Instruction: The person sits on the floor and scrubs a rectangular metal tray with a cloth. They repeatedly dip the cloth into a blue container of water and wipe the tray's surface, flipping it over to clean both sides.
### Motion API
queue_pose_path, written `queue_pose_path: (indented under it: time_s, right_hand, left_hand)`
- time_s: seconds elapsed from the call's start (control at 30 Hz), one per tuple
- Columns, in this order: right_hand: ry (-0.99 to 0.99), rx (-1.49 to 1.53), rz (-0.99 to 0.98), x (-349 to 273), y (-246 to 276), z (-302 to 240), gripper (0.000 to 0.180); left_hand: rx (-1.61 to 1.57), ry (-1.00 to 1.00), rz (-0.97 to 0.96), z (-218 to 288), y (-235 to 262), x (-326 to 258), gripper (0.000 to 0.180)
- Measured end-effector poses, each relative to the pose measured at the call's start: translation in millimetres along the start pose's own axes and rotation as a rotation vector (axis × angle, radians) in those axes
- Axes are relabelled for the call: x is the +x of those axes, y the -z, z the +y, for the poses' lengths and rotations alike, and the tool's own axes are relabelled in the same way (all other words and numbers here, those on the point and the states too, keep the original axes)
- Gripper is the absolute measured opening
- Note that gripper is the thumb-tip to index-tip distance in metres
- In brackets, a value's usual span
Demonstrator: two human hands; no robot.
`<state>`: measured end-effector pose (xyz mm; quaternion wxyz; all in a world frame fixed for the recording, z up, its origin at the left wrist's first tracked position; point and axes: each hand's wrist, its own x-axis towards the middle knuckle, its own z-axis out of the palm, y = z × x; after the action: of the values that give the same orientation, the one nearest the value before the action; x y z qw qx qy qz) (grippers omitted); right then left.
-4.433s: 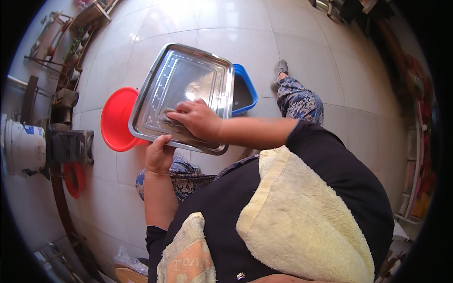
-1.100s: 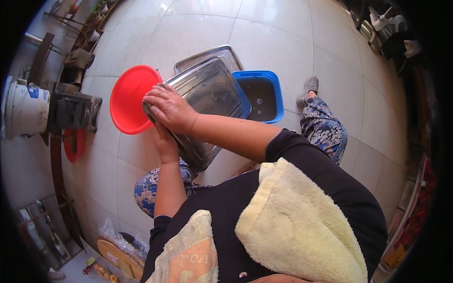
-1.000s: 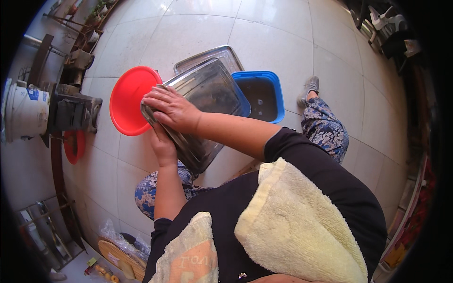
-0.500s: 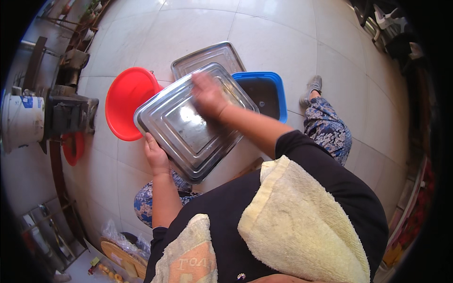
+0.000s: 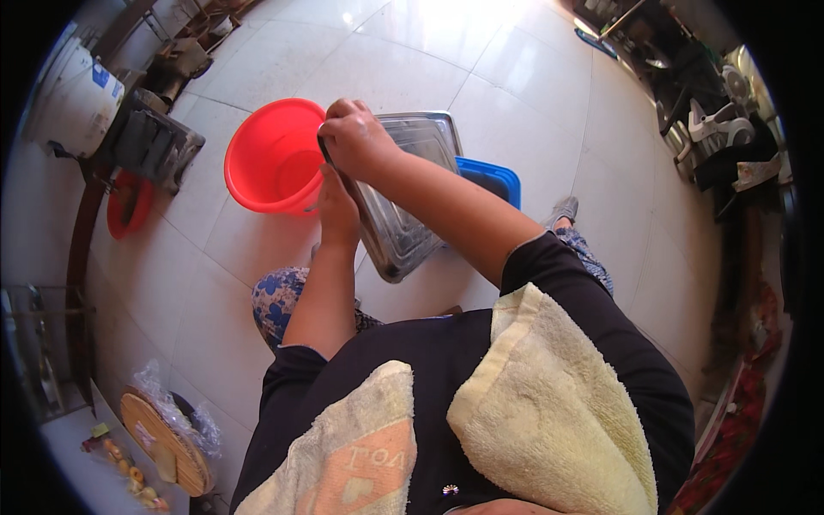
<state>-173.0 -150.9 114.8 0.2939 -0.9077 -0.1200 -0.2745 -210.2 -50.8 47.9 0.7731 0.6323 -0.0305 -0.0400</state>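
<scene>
A rectangular shiny metal tray (image 5: pixel 396 232) is held up in front of me, tipped steeply with its ridged face turned toward the right. My left hand (image 5: pixel 337 209) grips its left edge, thumb pointing up along the rim. Just above, my right hand (image 5: pixel 359 140) is closed over the upper left corner, and its forearm hides part of the tray. A second metal tray (image 5: pixel 442 127) lies partly hidden behind the held one. At the right, a blue basin (image 5: pixel 512 183) with dark contents is mostly covered by my arm. Beside the hands on the left stands a red bucket (image 5: pixel 269 167).
A yellowish towel (image 5: pixel 558 403) hangs over my front. Left are a white pail (image 5: pixel 73 99) and a small red basin (image 5: pixel 129 206). Round wooden boards (image 5: pixel 167 438) with plastic wrap lean at lower left. White and black items (image 5: pixel 719 127) line the right side.
My right hand has moved from the tray's face to its upper left corner. The tray has tipped from nearly flat to steep, and the view has shifted.
</scene>
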Motion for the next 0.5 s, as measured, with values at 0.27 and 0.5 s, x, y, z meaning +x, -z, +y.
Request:
queue_pose_path:
  time_s: [0.27,0.5]
  right_hand:
    - [0.054,0.148,-0.177,-130.0,36.3,-39.9,0.029]
    - [0.010,0.175,-0.056,-145.8,32.5,-44.8,0.031]
  left_hand:
    - [-0.542,0.298,0.074,-8.9,4.4,9.4,0.059]
    - [-0.440,0.398,0.042,-2.4,3.5,-7.2,0.060]
